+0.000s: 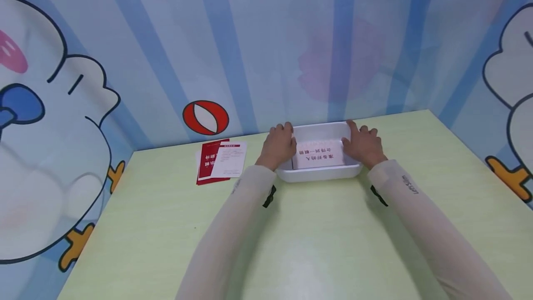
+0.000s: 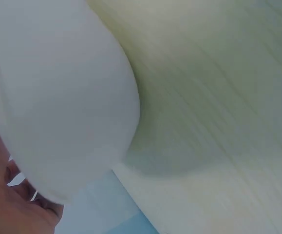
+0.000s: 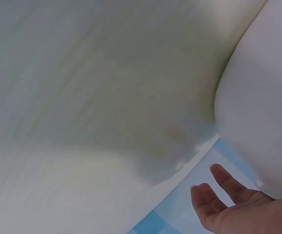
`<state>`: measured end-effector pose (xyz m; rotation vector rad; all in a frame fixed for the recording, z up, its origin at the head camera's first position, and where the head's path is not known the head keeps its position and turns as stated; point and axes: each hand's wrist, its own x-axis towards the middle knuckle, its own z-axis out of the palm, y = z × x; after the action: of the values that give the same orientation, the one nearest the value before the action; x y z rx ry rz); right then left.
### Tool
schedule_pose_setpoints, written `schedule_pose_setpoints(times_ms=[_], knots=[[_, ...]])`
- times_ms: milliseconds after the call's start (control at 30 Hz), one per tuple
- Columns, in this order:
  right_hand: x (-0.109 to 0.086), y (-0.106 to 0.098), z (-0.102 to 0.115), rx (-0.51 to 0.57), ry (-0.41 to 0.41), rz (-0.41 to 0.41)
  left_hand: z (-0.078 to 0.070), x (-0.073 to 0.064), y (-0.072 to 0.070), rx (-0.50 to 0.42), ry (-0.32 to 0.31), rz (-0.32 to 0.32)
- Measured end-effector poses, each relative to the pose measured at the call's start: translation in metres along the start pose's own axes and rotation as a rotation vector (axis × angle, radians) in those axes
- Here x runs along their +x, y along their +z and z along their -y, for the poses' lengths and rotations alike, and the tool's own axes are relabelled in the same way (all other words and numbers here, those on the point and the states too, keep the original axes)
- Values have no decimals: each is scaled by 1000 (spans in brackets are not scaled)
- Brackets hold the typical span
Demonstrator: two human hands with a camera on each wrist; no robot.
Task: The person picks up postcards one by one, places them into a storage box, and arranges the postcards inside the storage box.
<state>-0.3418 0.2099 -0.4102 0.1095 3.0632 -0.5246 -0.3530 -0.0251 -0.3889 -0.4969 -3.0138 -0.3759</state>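
A white plastic tray (image 1: 316,174) sits at the back of the table against the wall panel. Inside lies a white card (image 1: 318,155) with red printed characters, upside down in the head view. My left hand (image 1: 278,146) grips the tray's left rim, fingers over the edge. On the opposite side my right hand (image 1: 363,145) holds the right rim, its thumb inside and a finger at the far corner. The left wrist view shows the tray's outer wall (image 2: 67,92) beside the left hand's fingers (image 2: 24,204). In the right wrist view, some right-hand fingers (image 3: 228,183) extend away from the wall.
Left of the tray, a red card (image 1: 207,161) and a white printed sheet (image 1: 230,159) overlap on the pale green table (image 1: 158,226). Behind stands a blue striped backdrop (image 1: 266,50) with cartoon figures, meeting the table's back edge.
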Motion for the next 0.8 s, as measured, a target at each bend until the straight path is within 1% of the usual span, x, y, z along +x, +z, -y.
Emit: schedule_pose_setpoints(times_ms=[100, 267, 433, 567, 700, 800], knots=[[0, 0, -1, -12, -2, -5, 7, -1, -2, -10, 6, -18], [2, 1, -2, -6, 0, -2, 22, -1, -3, -39, -2, -72], [2, 1, 0, 6, -8, 7, 38, 0, -4, -99, -9, -108], [2, 1, 1, 2, -15, 0, 48, 1, -8, -129, -30, -137], [1, 1, 1, 1, -4, 2, 55, 1, -10, -142, -41, -137], [1, 0, 1, 1, 0, 1, 61, 0, -9, -149, -40, -134]])
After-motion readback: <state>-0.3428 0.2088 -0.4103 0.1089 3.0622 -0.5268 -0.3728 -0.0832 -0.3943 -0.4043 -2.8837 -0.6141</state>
